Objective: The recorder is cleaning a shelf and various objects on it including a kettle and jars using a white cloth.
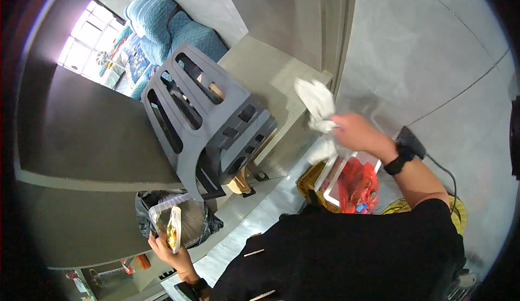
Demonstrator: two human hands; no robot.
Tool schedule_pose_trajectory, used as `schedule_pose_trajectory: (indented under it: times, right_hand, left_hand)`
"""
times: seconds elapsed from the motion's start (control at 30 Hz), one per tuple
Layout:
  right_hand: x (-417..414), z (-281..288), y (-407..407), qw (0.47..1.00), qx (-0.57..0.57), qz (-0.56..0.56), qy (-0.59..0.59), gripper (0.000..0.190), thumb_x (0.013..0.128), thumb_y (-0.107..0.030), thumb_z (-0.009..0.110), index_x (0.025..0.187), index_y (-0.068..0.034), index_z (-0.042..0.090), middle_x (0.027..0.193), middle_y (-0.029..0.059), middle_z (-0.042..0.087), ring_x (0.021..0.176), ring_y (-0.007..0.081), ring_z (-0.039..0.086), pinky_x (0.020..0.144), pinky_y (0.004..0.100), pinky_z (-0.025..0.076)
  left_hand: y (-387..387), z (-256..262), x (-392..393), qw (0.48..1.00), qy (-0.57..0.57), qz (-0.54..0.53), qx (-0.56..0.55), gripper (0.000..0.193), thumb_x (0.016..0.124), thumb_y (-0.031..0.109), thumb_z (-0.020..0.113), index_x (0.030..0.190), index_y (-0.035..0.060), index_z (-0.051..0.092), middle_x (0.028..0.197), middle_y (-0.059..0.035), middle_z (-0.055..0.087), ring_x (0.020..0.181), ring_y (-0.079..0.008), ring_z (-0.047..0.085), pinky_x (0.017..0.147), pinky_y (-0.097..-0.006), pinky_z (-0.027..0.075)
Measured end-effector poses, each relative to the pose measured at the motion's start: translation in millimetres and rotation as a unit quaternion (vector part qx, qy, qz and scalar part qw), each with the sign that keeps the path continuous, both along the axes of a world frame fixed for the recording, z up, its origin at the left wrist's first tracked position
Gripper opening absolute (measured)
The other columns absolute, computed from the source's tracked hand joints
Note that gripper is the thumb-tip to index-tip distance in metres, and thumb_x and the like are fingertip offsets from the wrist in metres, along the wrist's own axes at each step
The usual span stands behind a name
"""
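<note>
My right hand [355, 132] is closed around a white cloth [317, 98], which hangs loose and looks slightly blurred. Below that hand lies a red plastic bag [357, 185] in a white-rimmed tray [333, 191]. My left hand [164, 246] grips a small packet [174, 230] with a white edge and a colourful print. The packet is in front of a black plastic bag [146, 207], where a clear plastic container [162, 211] also shows. Between my hands stands a grey plastic rack [237, 90] with long slots, tilted in this view.
The rack rests on a wooden ledge [280, 65] beside a grey panel [284, 12]. A dark cabinet side [105, 134] rises at left. Yellow woven items [306, 183] are on the floor near me. A dark device with a cable [443, 165] is by my right wrist. Blue quilted covers [195, 37] lie beyond.
</note>
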State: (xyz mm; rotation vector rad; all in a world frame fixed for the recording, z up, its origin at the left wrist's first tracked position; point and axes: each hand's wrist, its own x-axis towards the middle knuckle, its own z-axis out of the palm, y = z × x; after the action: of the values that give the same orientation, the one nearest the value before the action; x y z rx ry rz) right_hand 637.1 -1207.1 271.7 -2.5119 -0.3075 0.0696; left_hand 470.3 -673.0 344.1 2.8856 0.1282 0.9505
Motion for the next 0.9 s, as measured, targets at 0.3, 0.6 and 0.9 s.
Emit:
schedule_pose_trajectory:
  times: [0.3,0.6,0.9]
  right_hand:
    - [20,55,-4,0.979,-0.084,-0.083,-0.167,0.027,0.083,-0.027,0.054,0.093,-0.004,0.066,0.093,0.0183,0.062,0.096,0.0385,0.06,0.081,0.0468,0.05]
    - [143,14,58,0.98,-0.078,-0.027,-0.179,0.042,0.079,-0.014,0.052,0.119,-0.005,0.056,0.124,0.0109,0.056,0.103,0.0321,0.061,0.082,0.0448,0.052]
    - [147,12,60,0.979,-0.128,0.027,-0.157,0.032,0.08,-0.013,0.05,0.11,-0.005,0.059,0.118,0.0108,0.058,0.099,0.0336,0.062,0.082,0.0472,0.051]
  left_hand:
    - [-12,16,9,1.0,0.014,-0.027,0.004,0.026,0.069,0.0,0.067,0.092,0.0014,0.053,0.116,-0.0275,0.052,0.113,-0.0462,0.049,0.094,-0.0505,0.039]
    - [-19,15,7,1.0,0.008,-0.011,0.017,0.024,0.07,0.001,0.067,0.089,0.0013,0.051,0.112,-0.0274,0.053,0.113,-0.0465,0.048,0.093,-0.0513,0.04]
    - [-22,10,6,1.0,-0.002,-0.005,0.003,0.026,0.071,0.0,0.066,0.093,0.002,0.053,0.114,-0.0281,0.052,0.114,-0.0459,0.048,0.092,-0.0515,0.04]
